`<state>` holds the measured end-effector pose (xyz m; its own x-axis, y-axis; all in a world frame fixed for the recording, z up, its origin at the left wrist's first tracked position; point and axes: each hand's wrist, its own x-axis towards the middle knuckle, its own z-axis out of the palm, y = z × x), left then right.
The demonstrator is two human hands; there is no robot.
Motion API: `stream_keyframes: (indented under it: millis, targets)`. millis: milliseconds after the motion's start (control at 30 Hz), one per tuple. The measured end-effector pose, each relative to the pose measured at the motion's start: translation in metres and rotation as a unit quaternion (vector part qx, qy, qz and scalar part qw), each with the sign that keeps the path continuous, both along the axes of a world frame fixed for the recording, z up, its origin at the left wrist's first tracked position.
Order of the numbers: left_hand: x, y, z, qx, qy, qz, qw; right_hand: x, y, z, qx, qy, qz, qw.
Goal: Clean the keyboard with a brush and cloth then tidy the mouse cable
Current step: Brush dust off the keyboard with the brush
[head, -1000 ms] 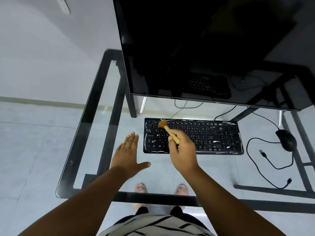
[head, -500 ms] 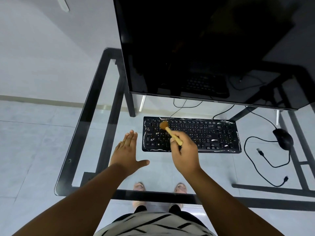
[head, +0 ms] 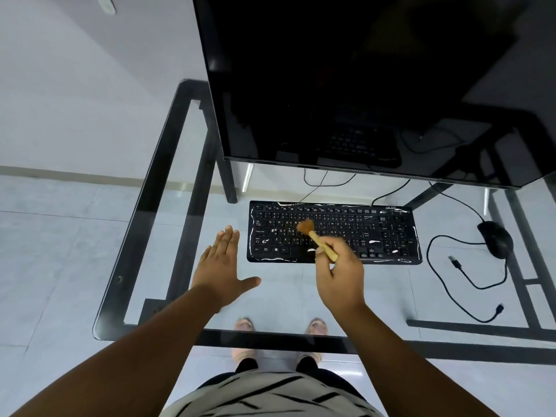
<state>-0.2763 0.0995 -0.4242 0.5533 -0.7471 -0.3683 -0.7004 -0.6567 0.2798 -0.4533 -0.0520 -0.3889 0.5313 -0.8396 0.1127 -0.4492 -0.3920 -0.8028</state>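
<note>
Glass desk [head: 144,212] first, then the black keyboard [head: 334,233], white-streaked and only partly brushed I'd say, left hand [head: 221,266] flat and spread beside it, right hand [head: 338,272] gripping the brush [head: 316,236] over the letter keys, mouse cable [head: 445,275] sprawled loose, no cloth visible.

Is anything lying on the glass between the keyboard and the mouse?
In the head view, only bare glass lies between the keyboard and the mouse. The mouse cable loops nearer the person, below that gap.
</note>
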Motion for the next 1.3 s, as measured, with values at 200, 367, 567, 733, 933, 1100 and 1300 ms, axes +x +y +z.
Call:
stream_keyframes:
  millis: [200, 367, 567, 733, 933, 1100, 1300]
  targets:
    - [-0.009, 0.009, -0.002, 0.042, -0.018, -0.041, 0.998, -0.009, 0.012, 0.003, 0.003, 0.009, 0.098, 0.995]
    - [-0.006, 0.008, -0.004, 0.031, -0.020, -0.036, 0.999, -0.003, 0.011, 0.011, 0.009, -0.030, 0.073, 0.997]
    - [-0.002, 0.006, -0.003, 0.029, -0.022, -0.032, 0.999, 0.006, 0.015, 0.014, 0.035, 0.010, 0.165, 0.986]
    - [-0.003, 0.007, -0.004, 0.027, -0.020, -0.034, 0.999, 0.004, 0.011, 0.012, -0.002, -0.018, 0.117, 0.993]
    - [-0.003, 0.005, -0.003, 0.029, -0.008, -0.028, 0.999, -0.001, 0.001, 0.014, -0.020, -0.029, 0.044, 0.998]
    - [-0.005, 0.002, 0.002, 0.009, -0.010, -0.006, 1.000, -0.004, -0.007, 0.011, 0.003, 0.000, 0.081, 0.997]
    - [-0.013, -0.006, 0.006, -0.038, -0.034, -0.024, 0.998, -0.009, -0.011, 0.005, 0.013, -0.028, 0.027, 0.999]
